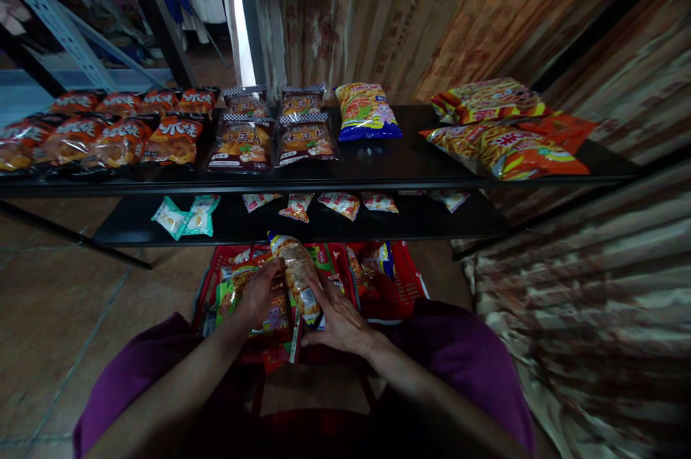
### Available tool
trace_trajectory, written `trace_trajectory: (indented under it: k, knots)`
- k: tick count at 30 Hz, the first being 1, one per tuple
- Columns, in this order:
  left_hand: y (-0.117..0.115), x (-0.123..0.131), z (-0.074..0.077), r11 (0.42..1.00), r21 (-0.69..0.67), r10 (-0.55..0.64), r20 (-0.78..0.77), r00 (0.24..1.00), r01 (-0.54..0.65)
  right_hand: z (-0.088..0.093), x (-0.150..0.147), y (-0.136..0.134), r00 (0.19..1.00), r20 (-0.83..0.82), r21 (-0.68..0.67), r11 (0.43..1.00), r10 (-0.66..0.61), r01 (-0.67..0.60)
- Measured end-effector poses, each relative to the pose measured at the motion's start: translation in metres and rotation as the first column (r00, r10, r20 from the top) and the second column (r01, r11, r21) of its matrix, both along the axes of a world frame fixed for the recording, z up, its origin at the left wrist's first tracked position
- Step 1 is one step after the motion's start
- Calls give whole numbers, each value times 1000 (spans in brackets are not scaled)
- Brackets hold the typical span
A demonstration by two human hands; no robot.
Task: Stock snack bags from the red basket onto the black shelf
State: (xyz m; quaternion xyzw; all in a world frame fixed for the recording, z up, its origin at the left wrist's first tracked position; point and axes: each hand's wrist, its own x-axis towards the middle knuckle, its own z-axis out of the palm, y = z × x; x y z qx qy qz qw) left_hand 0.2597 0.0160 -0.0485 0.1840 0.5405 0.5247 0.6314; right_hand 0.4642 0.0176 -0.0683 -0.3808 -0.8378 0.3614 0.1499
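Observation:
Low in the middle of the view, both my hands hold a long clear snack packet (296,270) over a red basket (410,279) full of snack bags. My left hand (259,291) grips the packet's left side with curled fingers. My right hand (337,315) clasps its lower end from the right. The packet points up and away from me, its top near the lower shelf edge. Other colourful packets lie under my hands in the basket.
A black two-tier shelf (378,171) stands ahead: orange bags (108,135) at left, brown bags (270,132) in the middle, a blue-yellow bag (367,110), large orange bags (502,132) at right. Small packets (186,216) lie on the lower tier. Curtain at right, tiled floor at left.

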Motion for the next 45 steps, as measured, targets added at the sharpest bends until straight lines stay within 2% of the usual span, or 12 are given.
trace_trajectory:
  k: [3,6,10,12,14,18,21,25,31,35,40,45]
  knots:
    - [-2,6,13,997,49,-61,143,988,54,0,-3,-1,945,-227,-92,971,-235,219]
    - [-1,3,17,988,116,-125,245,961,99,4,-8,1,687,-464,-451,817,-559,359]
    - [4,-11,4,995,80,60,56,997,-64,13,-12,7,235,-394,-903,422,-889,82]
    - [4,-17,-4,989,33,144,-102,984,-142,18,-12,10,148,-314,-949,305,-938,-81]
    - [2,-17,-10,997,-21,68,-120,991,-71,21,-10,10,121,-277,-951,254,-953,-175]
    - [-11,-2,-10,953,-51,-293,110,950,300,27,-10,9,110,-285,-937,253,-952,-240]
    - [-19,14,-4,907,-11,-413,171,894,421,31,-13,4,114,-318,-930,286,-941,-232]
    - [-18,26,5,916,43,-398,232,887,400,31,-15,-5,114,-396,-908,370,-911,-197]
    - [-17,38,9,951,4,-298,281,913,309,19,-2,-15,222,-400,-916,383,-889,-116]
    - [-26,41,10,961,-7,-272,184,945,278,15,16,-16,376,-372,-920,390,-849,-32]
    - [-40,41,18,963,70,-262,10,965,260,24,42,-15,519,-345,-932,350,-782,-92]
    - [-50,48,27,966,80,-228,-191,955,246,44,59,-16,582,-435,-881,458,-687,-118]
